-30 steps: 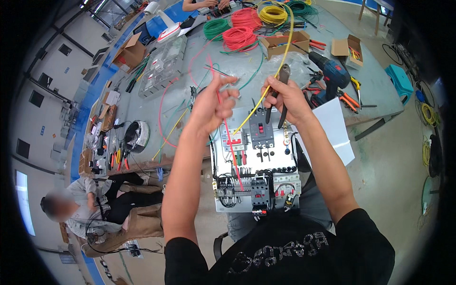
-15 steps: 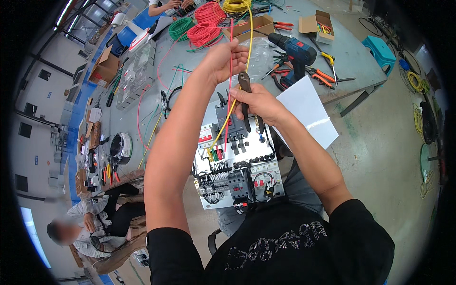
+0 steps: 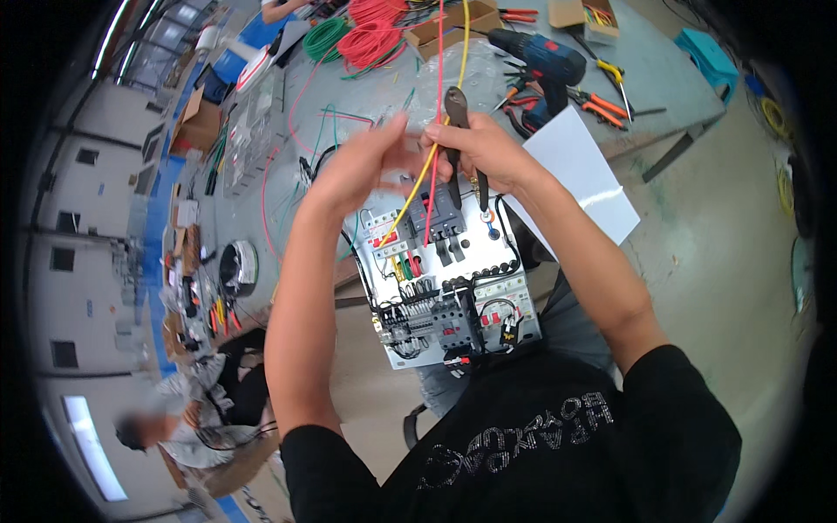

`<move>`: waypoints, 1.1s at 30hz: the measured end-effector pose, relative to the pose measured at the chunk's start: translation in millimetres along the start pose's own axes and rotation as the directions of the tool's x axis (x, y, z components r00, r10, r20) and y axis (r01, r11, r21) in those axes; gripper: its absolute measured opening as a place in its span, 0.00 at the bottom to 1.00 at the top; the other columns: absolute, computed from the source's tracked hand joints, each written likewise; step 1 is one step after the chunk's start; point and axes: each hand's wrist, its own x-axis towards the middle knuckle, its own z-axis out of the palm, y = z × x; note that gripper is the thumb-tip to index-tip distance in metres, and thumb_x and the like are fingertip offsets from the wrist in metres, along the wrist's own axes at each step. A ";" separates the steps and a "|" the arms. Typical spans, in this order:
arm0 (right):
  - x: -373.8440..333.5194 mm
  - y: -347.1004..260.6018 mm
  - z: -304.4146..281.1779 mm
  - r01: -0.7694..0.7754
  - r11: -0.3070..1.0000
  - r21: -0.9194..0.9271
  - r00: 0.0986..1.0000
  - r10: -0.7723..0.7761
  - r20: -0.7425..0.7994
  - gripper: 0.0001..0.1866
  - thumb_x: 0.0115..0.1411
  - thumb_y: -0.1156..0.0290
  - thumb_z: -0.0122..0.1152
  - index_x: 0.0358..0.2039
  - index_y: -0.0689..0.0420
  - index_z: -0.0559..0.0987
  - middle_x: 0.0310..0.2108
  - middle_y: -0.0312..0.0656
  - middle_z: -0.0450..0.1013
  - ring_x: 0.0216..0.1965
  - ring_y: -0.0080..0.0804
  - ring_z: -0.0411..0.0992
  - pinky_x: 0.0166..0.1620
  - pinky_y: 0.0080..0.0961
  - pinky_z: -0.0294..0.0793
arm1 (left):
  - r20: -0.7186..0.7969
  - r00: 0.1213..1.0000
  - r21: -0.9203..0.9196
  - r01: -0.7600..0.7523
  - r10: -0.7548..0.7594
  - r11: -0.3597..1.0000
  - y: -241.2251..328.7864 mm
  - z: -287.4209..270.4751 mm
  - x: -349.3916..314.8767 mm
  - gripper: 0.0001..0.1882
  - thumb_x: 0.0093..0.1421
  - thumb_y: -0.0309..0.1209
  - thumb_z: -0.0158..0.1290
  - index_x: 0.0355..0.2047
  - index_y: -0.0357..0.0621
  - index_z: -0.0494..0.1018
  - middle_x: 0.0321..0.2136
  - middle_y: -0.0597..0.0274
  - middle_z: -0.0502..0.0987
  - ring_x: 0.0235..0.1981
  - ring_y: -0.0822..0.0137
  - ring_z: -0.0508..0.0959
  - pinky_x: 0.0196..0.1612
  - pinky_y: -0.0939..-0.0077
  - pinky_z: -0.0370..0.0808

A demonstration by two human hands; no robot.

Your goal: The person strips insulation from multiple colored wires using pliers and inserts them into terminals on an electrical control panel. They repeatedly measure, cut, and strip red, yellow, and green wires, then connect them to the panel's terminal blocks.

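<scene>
A white electrical panel (image 3: 453,288) with breakers, contactors and wired terminals rests on my lap, leaning against the table edge. Above its top, my right hand (image 3: 484,152) grips black-handled pliers (image 3: 458,113) together with a yellow wire (image 3: 418,187) and a red wire (image 3: 436,131) that run up toward the coils on the table. My left hand (image 3: 362,166) is blurred with motion, its fingers pinching at the same wires just left of the pliers.
On the grey table (image 3: 663,70) lie red wire coils (image 3: 370,39), a green coil (image 3: 324,39), a blue cordless drill (image 3: 540,57), orange-handled pliers (image 3: 602,105), cardboard boxes and a white sheet (image 3: 580,179). Another person (image 3: 187,427) sits at the lower left.
The view has tilted so the panel sits lower and larger. Both hands have stayed above the panel's top; my left hand moved in beside the right one at the wires.
</scene>
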 end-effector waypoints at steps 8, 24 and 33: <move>7.0 2.4 2.7 -0.004 0.990 0.138 0.997 -0.007 0.078 0.18 0.67 0.60 0.62 0.43 0.65 0.77 0.33 0.46 0.79 0.26 0.26 0.76 0.34 0.25 0.79 | 0.161 0.986 -0.337 0.012 0.045 0.941 -70.6 9.6 -54.3 0.20 0.73 0.41 0.48 0.46 0.33 0.76 0.24 0.61 0.78 0.23 0.71 0.80 0.26 0.79 0.80; 0.6 2.5 1.4 -0.072 0.980 -0.187 0.997 0.076 0.014 0.21 0.67 0.53 0.60 0.41 0.61 0.79 0.20 0.36 0.74 0.20 0.24 0.74 0.23 0.16 0.68 | 0.007 0.991 0.012 0.131 -0.131 0.991 -58.5 16.4 -74.2 0.18 0.68 0.43 0.55 0.37 0.38 0.80 0.19 0.66 0.78 0.15 0.76 0.77 0.19 0.84 0.74; 0.9 1.1 1.3 -0.084 0.963 -0.255 0.995 0.096 0.033 0.20 0.66 0.55 0.62 0.40 0.63 0.79 0.22 0.36 0.74 0.21 0.22 0.72 0.24 0.18 0.71 | 0.035 0.992 0.079 0.119 -0.122 0.990 -57.8 9.1 -70.6 0.16 0.68 0.40 0.57 0.39 0.37 0.81 0.21 0.64 0.81 0.17 0.76 0.79 0.20 0.85 0.77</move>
